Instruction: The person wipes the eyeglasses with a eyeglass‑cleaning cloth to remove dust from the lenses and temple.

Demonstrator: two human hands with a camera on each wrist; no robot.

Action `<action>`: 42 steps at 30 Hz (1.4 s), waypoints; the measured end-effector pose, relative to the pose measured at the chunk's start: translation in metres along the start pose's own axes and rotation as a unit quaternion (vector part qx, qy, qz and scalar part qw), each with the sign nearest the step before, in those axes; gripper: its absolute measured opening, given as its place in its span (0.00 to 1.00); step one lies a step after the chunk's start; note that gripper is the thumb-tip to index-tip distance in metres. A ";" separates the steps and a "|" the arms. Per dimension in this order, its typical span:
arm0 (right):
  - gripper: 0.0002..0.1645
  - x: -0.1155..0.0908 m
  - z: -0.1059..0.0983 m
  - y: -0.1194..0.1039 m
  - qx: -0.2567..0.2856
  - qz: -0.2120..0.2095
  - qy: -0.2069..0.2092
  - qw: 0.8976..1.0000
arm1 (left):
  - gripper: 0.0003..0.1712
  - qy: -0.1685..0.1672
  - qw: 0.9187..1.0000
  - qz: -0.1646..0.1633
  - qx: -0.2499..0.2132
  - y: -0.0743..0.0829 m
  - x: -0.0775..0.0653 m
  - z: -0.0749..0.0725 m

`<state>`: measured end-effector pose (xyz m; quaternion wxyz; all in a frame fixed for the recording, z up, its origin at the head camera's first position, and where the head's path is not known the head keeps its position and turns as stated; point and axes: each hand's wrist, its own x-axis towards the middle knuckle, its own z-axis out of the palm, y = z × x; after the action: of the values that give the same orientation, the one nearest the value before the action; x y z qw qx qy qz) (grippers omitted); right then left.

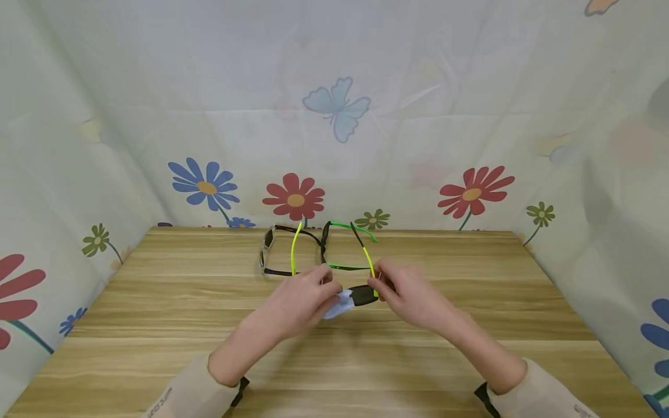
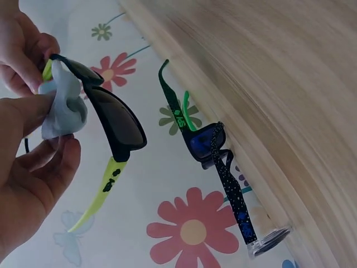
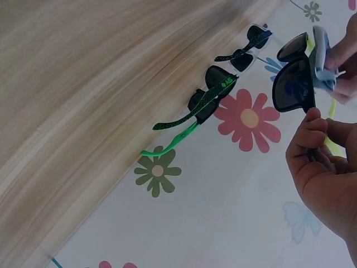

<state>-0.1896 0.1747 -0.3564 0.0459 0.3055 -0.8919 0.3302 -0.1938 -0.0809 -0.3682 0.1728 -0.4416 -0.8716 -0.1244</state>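
- A pair of sunglasses [image 1: 363,295] with a black glossy frame, dark lenses and thin yellow-green arms is held in the air just above the middle of the tabletop [image 1: 157,325], between both hands.
- The left hand [image 1: 303,299] pinches a small pale blue cloth [image 1: 338,304] against one lens; the cloth is soft and crumpled, bunched between thumb and fingers and folded over the top edge of the frame.
- In the left wrist view the cloth [image 2: 64,106] covers one end of the sunglasses [image 2: 114,125], and one yellow-green arm with dark markings hangs away from the frame.
- The right hand [image 1: 405,293] grips the other end of the frame near the hinge, fingers curled around it; the right wrist view shows its fingertips [image 3: 312,125] just under the dark lens [image 3: 293,89].
- Behind the hands, near the far edge of the tabletop, lie two more pairs: green sunglasses [image 1: 345,244] with a bright green arm and dark lenses, and beside them, to the left, speckled glasses [image 1: 277,249] with a clear frame and dark spotted arms.
- These two lie side by side, apart from the held pair.
- The tabletop is light wood with a straight streaky grain.
- A pale curtain [image 1: 334,116] printed with flowers and a butterfly encloses the tabletop on three sides.
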 end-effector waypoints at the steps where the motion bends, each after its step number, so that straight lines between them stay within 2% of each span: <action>1: 0.04 0.000 0.001 0.000 -0.002 -0.004 0.001 1.000 | 0.06 0.009 1.000 -0.006 -0.016 0.000 0.000 0.000; 6: 0.05 0.000 0.005 -0.002 -0.020 -0.023 0.009 1.000 | 0.07 0.036 0.996 -0.030 -0.075 -0.001 0.004 0.001; 13: 0.07 0.001 0.007 -0.004 -0.024 -0.040 0.005 0.999 | 0.06 0.021 0.993 -0.059 -0.102 -0.004 0.008 0.007; 22: 0.05 0.002 0.010 -0.007 -0.026 -0.051 0.000 0.998 | 0.05 -0.006 0.992 -0.057 -0.110 -0.007 0.012 0.015; 28: 0.04 0.002 0.011 -0.008 -0.028 -0.057 0.000 0.998 | 0.04 -0.002 0.992 -0.059 -0.107 -0.006 0.014 0.014; 42: 0.04 0.005 0.015 -0.008 -0.037 -0.076 -0.008 0.996 | 0.02 0.005 0.993 -0.023 -0.112 -0.006 0.019 0.017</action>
<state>-0.1870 0.1583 -0.3628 0.0748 0.3731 -0.8783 0.2896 -0.2119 -0.0643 -0.3766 0.1232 -0.4374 -0.8613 -0.2275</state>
